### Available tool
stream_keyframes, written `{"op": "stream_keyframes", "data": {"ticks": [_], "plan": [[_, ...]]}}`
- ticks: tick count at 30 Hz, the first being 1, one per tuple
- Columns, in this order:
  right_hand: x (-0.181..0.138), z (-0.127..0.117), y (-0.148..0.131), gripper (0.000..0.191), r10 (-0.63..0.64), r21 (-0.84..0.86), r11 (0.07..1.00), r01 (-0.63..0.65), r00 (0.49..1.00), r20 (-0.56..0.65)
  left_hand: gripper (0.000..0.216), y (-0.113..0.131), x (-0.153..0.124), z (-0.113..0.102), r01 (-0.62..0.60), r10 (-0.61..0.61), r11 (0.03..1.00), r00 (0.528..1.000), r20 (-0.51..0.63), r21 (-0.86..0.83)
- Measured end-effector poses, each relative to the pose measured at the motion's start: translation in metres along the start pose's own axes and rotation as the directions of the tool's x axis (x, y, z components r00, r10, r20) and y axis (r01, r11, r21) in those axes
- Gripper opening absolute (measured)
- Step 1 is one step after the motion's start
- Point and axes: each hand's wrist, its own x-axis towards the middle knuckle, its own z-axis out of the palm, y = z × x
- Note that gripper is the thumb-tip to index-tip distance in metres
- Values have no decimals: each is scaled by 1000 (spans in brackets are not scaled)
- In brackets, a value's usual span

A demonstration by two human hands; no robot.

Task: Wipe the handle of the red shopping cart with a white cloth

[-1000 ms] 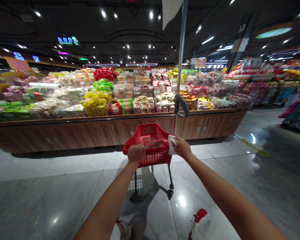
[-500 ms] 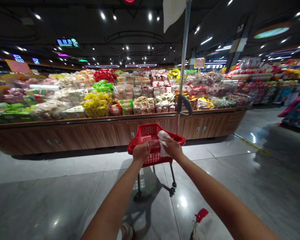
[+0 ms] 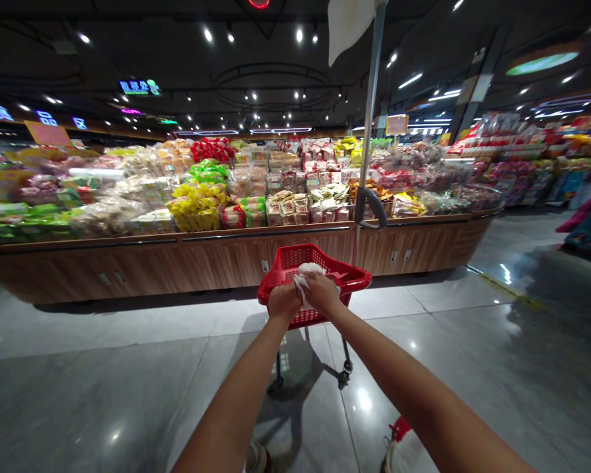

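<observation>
In front of me stands a red shopping cart (image 3: 310,253) with a perforated plastic basket and thin grey legs on casters. My left hand (image 3: 284,302) is wrapped round the left part of its handle bar. A white cloth (image 3: 311,268) is bunched under my right hand (image 3: 322,292), which is closed over it on the handle, right beside my left hand. The right end of the handle (image 3: 342,274) shows uncovered. Most of the bar between the hands is hidden by the fingers and the cloth.
Beyond the cart runs a long wood-panelled display counter (image 3: 226,259) heaped with packaged snacks (image 3: 199,205). A metal pole (image 3: 369,118) with a grey loop handle (image 3: 373,209) rises at the cart's right side. Grey tiled floor (image 3: 142,394) lies around; more shelves (image 3: 522,164) stand at right.
My right hand has slid left along the handle with the white cloth, coming up against my left hand. My left hand keeps its grip on the bar. The view has shifted slightly.
</observation>
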Motion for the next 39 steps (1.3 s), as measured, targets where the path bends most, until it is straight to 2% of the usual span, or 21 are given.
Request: {"op": "stream_keyframes", "data": {"ticks": [3,6,8,10,12,17,19,22,24,26,29,31,32,35,37,39], "plan": [[-12,-9,31,30,-10,-26,1000,11,1000,24,43,-12,-3,-1,1,-1,1000,998,-64,3],[-28,-22,70,31,148,-79,986,-146,989,24,44,-17,-8,1,36,-35,999,994,-100,8],[-36,-29,84,32,225,-90,970,-224,974,8,43,-14,-10,2,53,-52,999,993,-108,10],[-38,-30,82,33,254,-78,964,-254,967,-18,43,-6,-11,3,76,-75,997,992,-106,8],[-35,-26,67,32,252,-60,965,-255,966,-56,43,4,-11,1,96,-95,995,991,-95,-3],[-21,-8,20,28,86,-23,996,-89,990,-109,39,30,-9,-5,80,-81,994,997,-13,-76],[-22,-6,18,26,13,-3,1000,-14,993,-119,37,38,-12,-8,67,-65,993,998,24,-95],[-32,-11,43,27,-66,29,997,71,990,-125,38,43,-21,-18,27,-22,992,999,34,-127],[-40,-19,70,29,-45,41,998,50,991,-123,38,35,-29,-25,-59,60,986,998,3,-159],[-46,-28,95,32,42,45,998,-37,992,-115,34,15,-34,-30,-121,113,974,992,-51,-193],[-50,-38,112,33,155,21,988,-153,984,-93,31,-21,-36,-18,-170,154,941,985,-77,-292],[-51,-40,101,35,151,5,989,-151,986,-71,32,-35,-35,5,-161,148,897,987,-63,-411],[-51,-38,88,35,123,5,992,-123,991,-52,34,-36,-35,19,-123,106,869,992,-61,-480],[-54,-30,36,36,12,31,999,-13,999,33,41,-21,-38,55,-22,-47,763,995,-89,-646],[-57,-25,5,34,18,52,998,-22,997,81,41,-7,-42,65,-61,-48,719,989,-137,-693],[-60,-26,-11,33,67,44,996,-72,991,120,40,2,-46,63,-137,13,714,983,-183,-687]]}}
